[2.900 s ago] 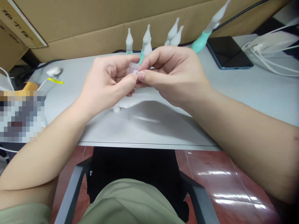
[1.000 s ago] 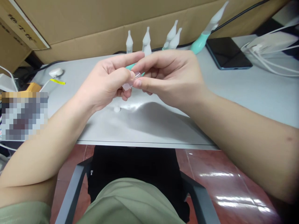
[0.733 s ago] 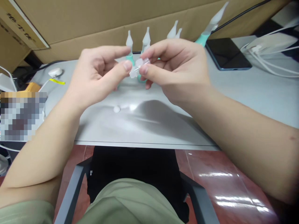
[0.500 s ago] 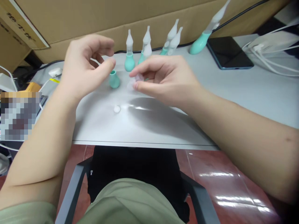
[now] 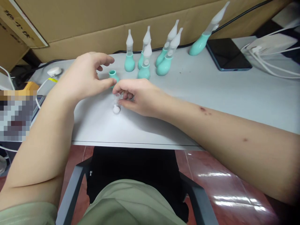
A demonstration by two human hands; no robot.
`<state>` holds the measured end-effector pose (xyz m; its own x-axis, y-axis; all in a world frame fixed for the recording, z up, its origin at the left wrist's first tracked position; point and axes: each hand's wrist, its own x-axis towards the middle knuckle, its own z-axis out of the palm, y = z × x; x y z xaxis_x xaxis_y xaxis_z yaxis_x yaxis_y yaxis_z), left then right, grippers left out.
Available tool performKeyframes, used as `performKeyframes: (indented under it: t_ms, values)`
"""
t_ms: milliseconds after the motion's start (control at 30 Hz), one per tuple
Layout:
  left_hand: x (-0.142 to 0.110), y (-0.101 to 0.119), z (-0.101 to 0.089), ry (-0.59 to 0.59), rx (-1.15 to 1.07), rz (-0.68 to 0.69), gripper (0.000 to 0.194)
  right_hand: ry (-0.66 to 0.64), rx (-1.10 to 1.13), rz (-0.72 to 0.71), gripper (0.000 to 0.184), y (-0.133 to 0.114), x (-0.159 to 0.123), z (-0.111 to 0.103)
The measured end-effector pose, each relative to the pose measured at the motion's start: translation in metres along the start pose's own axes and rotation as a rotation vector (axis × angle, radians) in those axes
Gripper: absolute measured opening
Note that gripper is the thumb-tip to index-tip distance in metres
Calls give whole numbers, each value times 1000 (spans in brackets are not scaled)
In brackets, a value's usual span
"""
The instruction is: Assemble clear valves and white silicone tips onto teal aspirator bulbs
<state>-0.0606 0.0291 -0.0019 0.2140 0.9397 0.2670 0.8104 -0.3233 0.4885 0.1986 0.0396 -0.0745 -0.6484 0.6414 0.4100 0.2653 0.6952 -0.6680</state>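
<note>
My right hand [image 5: 138, 95] pinches a small clear plastic tube [image 5: 117, 99] between thumb and forefinger, low over the desk. Just below the tube, a small white round part [image 5: 116, 109] lies on the desk; whether the two touch I cannot tell. My left hand [image 5: 93, 75] is open, its thumb and fingers apart, with the thumb tip beside an uncapped teal bulb [image 5: 112, 74]. That bulb stands upright, partly hidden behind my right fingertips. Behind my hands stand several whole nasal aspirators [image 5: 129, 62] with teal bulbs, clear necks and white pointed tips.
Farther right, another nasal aspirator [image 5: 200, 44] leans at a slant beside a dark phone [image 5: 228, 54]. White cables [image 5: 262, 56] lie at the far right. A white plug-like piece [image 5: 54, 72] and an orange object [image 5: 32, 87] are at the left. Cardboard [image 5: 93, 22] walls the desk's back.
My right hand has moved left and toward me with the clear tube, down to the white round part. My left hand has shifted slightly lower, still open.
</note>
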Motion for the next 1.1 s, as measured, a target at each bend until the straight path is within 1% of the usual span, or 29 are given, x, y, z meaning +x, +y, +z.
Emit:
performKeyframes:
  t_ms: [67, 133, 200, 300, 367, 433, 500, 567, 633, 733, 800, 867, 900, 933, 1000, 1067, 1100]
  values:
    - [3, -1, -1, -38, 14, -26, 79, -7, -20, -19, 33, 0, -1, 0]
    - [5, 0, 0, -55, 19, -48, 81, 16, -24, -38, 41, -1, -3, -1]
    - [6, 2, 0, -64, 10, -67, 82, 42, -18, -52, 40, -4, -7, -4]
    - [6, 3, 2, -57, -39, -76, 78, 65, -5, -57, 36, -7, -12, -9]
    - [7, 1, 5, -61, -95, -68, 74, 51, 3, -63, 42, -7, -13, -10]
    - [10, -3, 10, -77, -136, -60, 67, 22, 4, -72, 50, -4, -13, -9]
    - [13, -6, 17, -68, -141, -49, 52, 2, 3, -83, 53, 1, -11, -6]
    - [16, -7, 24, -26, -119, -38, 35, -18, -7, -93, 49, 6, -9, -4]
    - [18, -3, 29, 10, -128, -34, 22, -36, -17, -105, 42, 10, -7, -3]
    - [16, 7, 31, 50, -224, -37, 19, -10, 0, -120, 29, 8, -7, -4]
    - [12, 14, 30, 118, -348, -18, 20, 58, 42, -114, 19, 1, -8, -7]
    - [9, 20, 26, 129, -509, 5, 24, 179, 138, -81, 12, -8, -9, -14]
    - [7, 22, 23, 112, -587, 9, 25, 259, 217, -69, 14, -12, -9, -17]
    - [6, 24, 20, 62, -651, 2, 28, 351, 311, -67, 18, -16, -8, -21]
    - [3, 26, 15, -52, -747, -36, 37, 513, 498, -112, 28, -19, -4, -27]
    - [1, 29, 14, -115, -801, -56, 43, 608, 629, -148, 32, -18, 1, -31]
    - [0, 30, 16, -132, -819, -49, 40, 628, 667, -139, 32, -16, 3, -33]
